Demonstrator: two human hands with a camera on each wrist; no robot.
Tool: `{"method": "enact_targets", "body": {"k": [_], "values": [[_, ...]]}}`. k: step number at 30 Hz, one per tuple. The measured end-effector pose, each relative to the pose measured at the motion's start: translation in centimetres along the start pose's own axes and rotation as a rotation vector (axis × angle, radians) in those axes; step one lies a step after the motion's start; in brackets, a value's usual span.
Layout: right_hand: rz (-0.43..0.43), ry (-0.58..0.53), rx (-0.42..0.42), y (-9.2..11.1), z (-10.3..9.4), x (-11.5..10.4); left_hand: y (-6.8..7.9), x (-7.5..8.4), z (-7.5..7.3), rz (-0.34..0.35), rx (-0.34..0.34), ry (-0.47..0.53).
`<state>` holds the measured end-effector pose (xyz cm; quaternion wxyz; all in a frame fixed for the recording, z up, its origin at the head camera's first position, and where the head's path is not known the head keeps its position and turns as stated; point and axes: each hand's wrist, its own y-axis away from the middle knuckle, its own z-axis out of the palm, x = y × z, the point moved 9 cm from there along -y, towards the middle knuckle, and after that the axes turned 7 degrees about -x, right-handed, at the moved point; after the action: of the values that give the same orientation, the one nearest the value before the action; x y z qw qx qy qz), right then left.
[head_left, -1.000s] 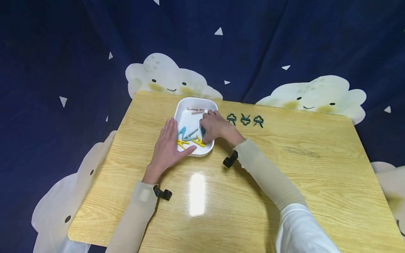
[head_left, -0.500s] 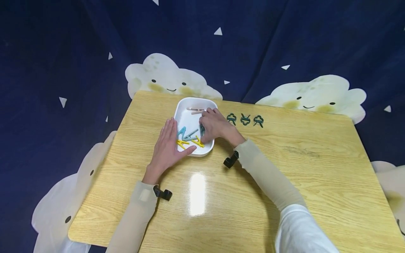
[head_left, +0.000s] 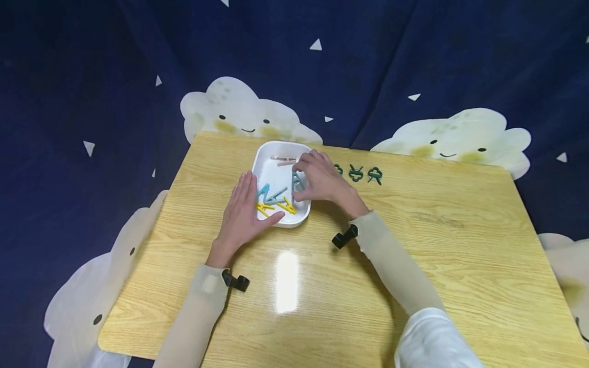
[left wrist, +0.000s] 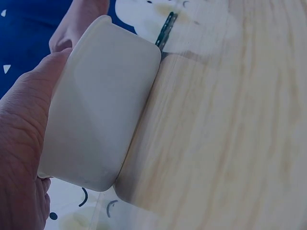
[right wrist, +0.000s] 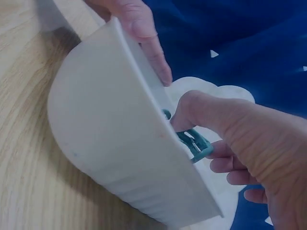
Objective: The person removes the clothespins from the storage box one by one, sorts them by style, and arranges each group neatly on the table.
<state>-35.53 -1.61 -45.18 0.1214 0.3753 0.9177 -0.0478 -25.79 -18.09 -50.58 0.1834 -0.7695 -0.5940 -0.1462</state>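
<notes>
Right hand shifted rightward, teal clip lengthwise along tray

Three bluish pegs, two yellow pegs, three dark-green clips

No readable text, label, brand, number or sign in any view: none legible on tub, clips, wrist cameras, table, curtain.
</notes>
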Motion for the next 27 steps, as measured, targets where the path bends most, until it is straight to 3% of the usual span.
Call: {"method": "enact_targets", "body": {"k": [8, 18, 27], "values": [[0.035, -0.057, 0.072, 1.6, -2.1, 1.0, 0.1, -0.1, -0.1, -0.004, -0.002, 0.007], [0.058, -0.118, 0.18, 3.8, -3.4, 3.0, 0.1, -0.3, 0.0, -0.005, 0.002, 0.018], [0.102, -0.13, 0.216, 5.6, -4.0, 5.4, 0.1, -0.2, -0.1, -0.012, -0.004, 0.021]]}}
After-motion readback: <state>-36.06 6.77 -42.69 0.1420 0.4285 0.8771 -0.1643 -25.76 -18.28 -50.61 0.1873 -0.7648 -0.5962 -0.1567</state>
